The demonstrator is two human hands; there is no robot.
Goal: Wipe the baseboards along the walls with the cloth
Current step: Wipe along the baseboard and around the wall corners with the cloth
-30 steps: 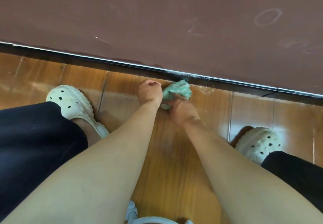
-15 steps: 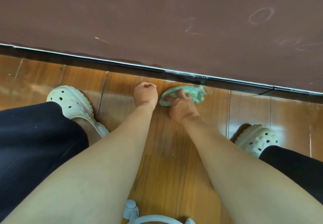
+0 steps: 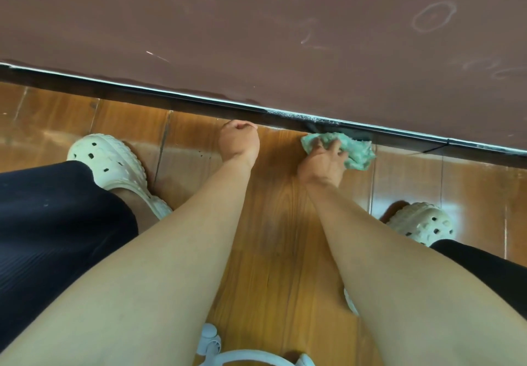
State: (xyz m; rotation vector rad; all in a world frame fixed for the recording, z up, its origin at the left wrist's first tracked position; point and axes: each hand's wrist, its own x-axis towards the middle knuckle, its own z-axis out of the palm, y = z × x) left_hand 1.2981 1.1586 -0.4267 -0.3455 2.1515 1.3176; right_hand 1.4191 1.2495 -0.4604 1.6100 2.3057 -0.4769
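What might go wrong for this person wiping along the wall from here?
1. The crumpled green cloth, bunched under the right hand, sits low on the dark baseboard, so it may miss the white specks along the top edge.
2. The person crouches with the left hand fisted, apparently propped on the glossy wooden floor. That prop might slip.
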